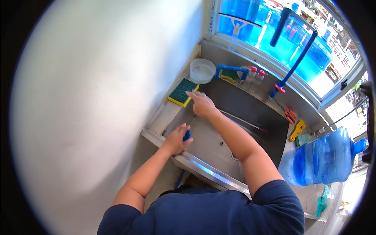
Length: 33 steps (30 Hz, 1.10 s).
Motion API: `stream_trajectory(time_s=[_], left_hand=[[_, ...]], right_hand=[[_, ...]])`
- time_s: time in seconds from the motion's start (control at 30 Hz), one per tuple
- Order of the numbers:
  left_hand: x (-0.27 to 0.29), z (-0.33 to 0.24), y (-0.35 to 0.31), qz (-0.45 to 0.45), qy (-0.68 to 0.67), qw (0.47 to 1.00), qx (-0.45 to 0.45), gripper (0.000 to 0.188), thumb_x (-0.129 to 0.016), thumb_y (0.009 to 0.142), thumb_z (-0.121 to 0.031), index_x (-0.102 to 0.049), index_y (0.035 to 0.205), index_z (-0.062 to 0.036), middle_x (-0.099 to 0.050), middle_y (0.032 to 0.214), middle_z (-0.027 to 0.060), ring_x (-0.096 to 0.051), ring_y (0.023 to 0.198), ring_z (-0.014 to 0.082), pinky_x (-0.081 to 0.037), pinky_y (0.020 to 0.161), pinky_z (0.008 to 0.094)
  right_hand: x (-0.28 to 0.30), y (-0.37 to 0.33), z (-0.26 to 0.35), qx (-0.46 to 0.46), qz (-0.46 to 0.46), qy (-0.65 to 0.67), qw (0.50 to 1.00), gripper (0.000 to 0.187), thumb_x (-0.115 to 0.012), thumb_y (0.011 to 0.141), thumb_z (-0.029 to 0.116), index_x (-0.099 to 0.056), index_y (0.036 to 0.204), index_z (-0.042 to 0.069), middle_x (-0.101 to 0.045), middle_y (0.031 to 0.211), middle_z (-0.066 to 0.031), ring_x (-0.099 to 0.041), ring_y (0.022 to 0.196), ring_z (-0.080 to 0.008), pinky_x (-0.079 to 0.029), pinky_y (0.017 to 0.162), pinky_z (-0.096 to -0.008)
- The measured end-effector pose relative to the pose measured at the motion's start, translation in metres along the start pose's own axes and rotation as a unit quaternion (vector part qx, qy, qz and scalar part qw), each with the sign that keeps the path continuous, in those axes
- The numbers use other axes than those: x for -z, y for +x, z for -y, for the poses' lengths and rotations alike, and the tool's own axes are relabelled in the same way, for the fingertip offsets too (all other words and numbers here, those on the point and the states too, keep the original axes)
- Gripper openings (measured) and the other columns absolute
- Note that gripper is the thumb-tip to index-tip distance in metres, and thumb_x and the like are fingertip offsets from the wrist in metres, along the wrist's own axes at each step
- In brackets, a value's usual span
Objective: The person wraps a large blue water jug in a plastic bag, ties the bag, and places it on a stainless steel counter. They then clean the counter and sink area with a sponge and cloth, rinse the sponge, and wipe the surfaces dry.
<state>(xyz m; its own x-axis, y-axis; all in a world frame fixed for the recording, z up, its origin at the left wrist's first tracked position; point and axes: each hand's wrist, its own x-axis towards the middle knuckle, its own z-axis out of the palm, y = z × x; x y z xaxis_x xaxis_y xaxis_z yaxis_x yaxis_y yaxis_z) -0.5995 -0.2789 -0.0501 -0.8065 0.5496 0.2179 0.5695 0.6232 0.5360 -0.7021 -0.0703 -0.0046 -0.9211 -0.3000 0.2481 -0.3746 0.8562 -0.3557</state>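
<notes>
My left hand is closed around a small round blue cap, over the near left part of the steel sink. Further off, my right hand reaches across the sink toward a yellow sponge with a dark green scouring side up. The sponge lies on the ledge at the left wall. The fingertips of that hand are at its right edge, stretched out, with nothing seen in them; whether they press on it I cannot tell.
Behind the sponge stands a translucent white tub. A blue pipe spout and small red-topped bottles line the back ledge. Orange-handled scissors, a yellow tool and a large blue water jug are on the right.
</notes>
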Motion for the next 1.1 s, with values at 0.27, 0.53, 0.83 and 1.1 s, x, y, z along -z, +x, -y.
stream_trajectory(time_s=[0.27, 0.53, 0.83, 1.1], left_hand=[[0.008, 0.001, -0.024, -0.020, 0.025, 0.999, 0.005, 0.055, -0.068, 0.088, -0.040, -0.051, 0.134, -0.0148, -0.057, 0.119, 0.0140, -0.066, 0.083, 0.0388, -0.055, 0.071, 0.0462], [0.015, 0.002, -0.021, -0.084, -0.040, 0.996, -0.005, 0.055, -0.074, 0.084, -0.038, -0.057, 0.130, -0.0131, -0.061, 0.118, 0.0117, -0.067, 0.094, 0.0330, -0.057, 0.075, 0.0416], [0.010, 0.010, -0.021, -0.076, -0.085, 0.993, 0.036, 0.055, -0.065, 0.091, -0.041, -0.052, 0.135, -0.0113, -0.062, 0.112, 0.0173, -0.065, 0.097, 0.0357, -0.055, 0.076, 0.0431], [-0.012, 0.015, 0.089, -0.066, -0.823, 0.500, 0.259, 0.048, -0.047, 0.100, -0.046, -0.048, 0.136, -0.0144, -0.059, 0.122, 0.0140, -0.060, 0.114, 0.0335, -0.045, 0.101, 0.0565]], right_hand=[[-0.011, 0.086, 0.000, -0.034, 0.188, 0.008, 0.981, 0.053, -0.059, 0.083, 0.009, -0.058, 0.134, 0.024, -0.061, 0.132, -0.0110, -0.057, 0.121, -0.0322, -0.046, 0.099, -0.0405], [0.060, 0.167, -0.062, -0.143, -0.170, 0.056, 0.973, 0.032, -0.060, 0.085, 0.018, -0.067, 0.116, 0.015, -0.069, 0.106, -0.0199, -0.063, 0.101, -0.0417, -0.050, 0.088, -0.0465], [0.054, 0.149, -0.071, -0.235, -0.196, 0.161, 0.938, 0.033, -0.062, 0.086, 0.017, -0.067, 0.117, 0.010, -0.068, 0.113, -0.0179, -0.066, 0.103, -0.0335, -0.049, 0.090, -0.0404], [0.082, -0.042, 0.024, -0.038, -0.149, 0.393, 0.906, 0.034, -0.062, 0.086, -0.004, -0.065, 0.119, 0.004, -0.067, 0.117, -0.0097, -0.062, 0.106, -0.0172, -0.049, 0.091, -0.0294]])
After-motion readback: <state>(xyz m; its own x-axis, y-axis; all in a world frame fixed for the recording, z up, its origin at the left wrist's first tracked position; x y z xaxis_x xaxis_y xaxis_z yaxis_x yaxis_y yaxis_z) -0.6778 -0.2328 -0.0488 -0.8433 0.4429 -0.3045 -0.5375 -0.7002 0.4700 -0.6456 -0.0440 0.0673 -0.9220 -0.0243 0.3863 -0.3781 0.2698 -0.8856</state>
